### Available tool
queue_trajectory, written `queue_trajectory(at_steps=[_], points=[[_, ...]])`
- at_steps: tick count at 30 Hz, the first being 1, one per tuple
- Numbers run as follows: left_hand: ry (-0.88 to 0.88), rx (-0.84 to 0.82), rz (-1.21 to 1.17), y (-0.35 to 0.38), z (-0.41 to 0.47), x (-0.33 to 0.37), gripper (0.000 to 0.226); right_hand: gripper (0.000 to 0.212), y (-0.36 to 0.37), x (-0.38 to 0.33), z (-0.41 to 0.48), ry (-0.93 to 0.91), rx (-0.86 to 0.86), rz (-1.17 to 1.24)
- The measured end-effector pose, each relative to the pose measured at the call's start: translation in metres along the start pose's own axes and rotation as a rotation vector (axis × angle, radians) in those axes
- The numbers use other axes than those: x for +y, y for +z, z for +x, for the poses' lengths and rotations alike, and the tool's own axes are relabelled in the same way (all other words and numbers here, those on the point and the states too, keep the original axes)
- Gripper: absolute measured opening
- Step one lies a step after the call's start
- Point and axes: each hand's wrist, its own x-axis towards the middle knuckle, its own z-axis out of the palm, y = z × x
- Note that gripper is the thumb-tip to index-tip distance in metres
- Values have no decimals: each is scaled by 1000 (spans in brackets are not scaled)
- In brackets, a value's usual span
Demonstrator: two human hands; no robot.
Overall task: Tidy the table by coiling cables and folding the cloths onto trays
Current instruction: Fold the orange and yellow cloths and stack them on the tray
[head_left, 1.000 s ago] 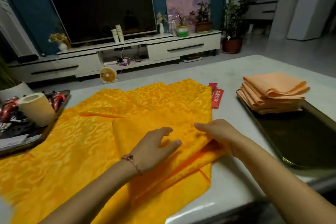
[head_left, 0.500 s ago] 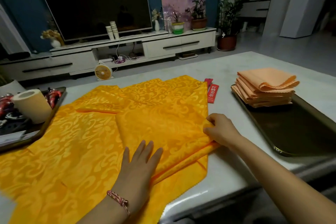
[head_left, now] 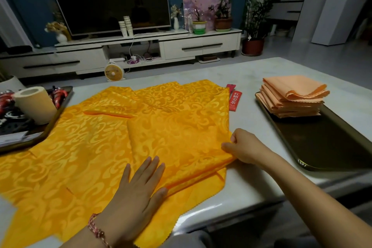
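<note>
Since the frame one second earlier, the left grip (head_left: 138, 191) has moved down from beside the right grip (head_left: 246, 147) and now lies flat on the near part of the cloth. The right grip has stayed at the folded right-hand edge.

1. Surface (head_left: 261, 78): pale stone-look top. It carries every item below.
2. Yellow cloth (head_left: 90, 147): glossy, with a scroll pattern woven in. It covers the left and centre of the surface, and its near edge hangs over the front. The right portion is doubled over, so a layered fold shows along the right side. The hem is zigzag-cut.
3. Right tray (head_left: 332, 143): dark, well apart from the yellow cloth. Most of it is free, presumably to take the next folded piece.
4. Orange cloths (head_left: 291, 96): folded and stacked at the far end of the right tray.
5. Left tray (head_left: 60, 110): holds a paper roll (head_left: 35, 104) and some dark and red items, which cannot be identified.
6. Left grip: fingers spread and straight, palm pressing the cloth. It probably anchors the lower layers so the fold does not slide.
7. Right grip: fingers curled, pinching the layered edge, probably to align or lift it.
8. Red packet (head_left: 234, 99): lies just beside the far right edge of the cloth.
</note>
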Motion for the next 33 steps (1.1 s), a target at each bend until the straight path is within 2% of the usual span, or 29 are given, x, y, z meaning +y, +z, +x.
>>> queue_trajectory(at_steps=[2,3,6,7,9,11,13,16,20,24,28,31,33], points=[[-5,-28,-24,0,-1,-2,73,23,6,0,-8,-53,39,-49],[-1,-33,-31,-1,-1,-3,77,26,11,-2,-13,-56,91,-157],[-15,34,-108,-7,4,3,119,39,24,-9,-20,-59,340,-605],[-25,96,-149,-11,8,7,123,38,26,-14,-21,-111,409,-670],[-1,231,-156,-17,20,15,104,35,34,-30,-22,-321,456,-636],[18,262,-101,-15,31,24,67,37,48,-47,-25,-544,324,-471],[-6,191,-31,-3,39,31,51,40,67,-55,-30,-664,121,-371],[-36,132,78,10,44,28,57,49,83,-45,-27,-615,-17,-477],[29,101,32,12,34,14,67,62,75,-28,-18,-512,-91,-563],[80,34,28,7,15,-9,88,67,59,-17,-16,-472,-115,-579],[125,-19,86,-3,9,-21,86,65,41,-6,-16,-441,-136,-565],[172,22,179,-10,7,-16,67,64,38,-11,-20,-451,-126,-534],[208,-27,184,-15,5,-13,63,62,35,-19,-25,-493,-70,-476]])
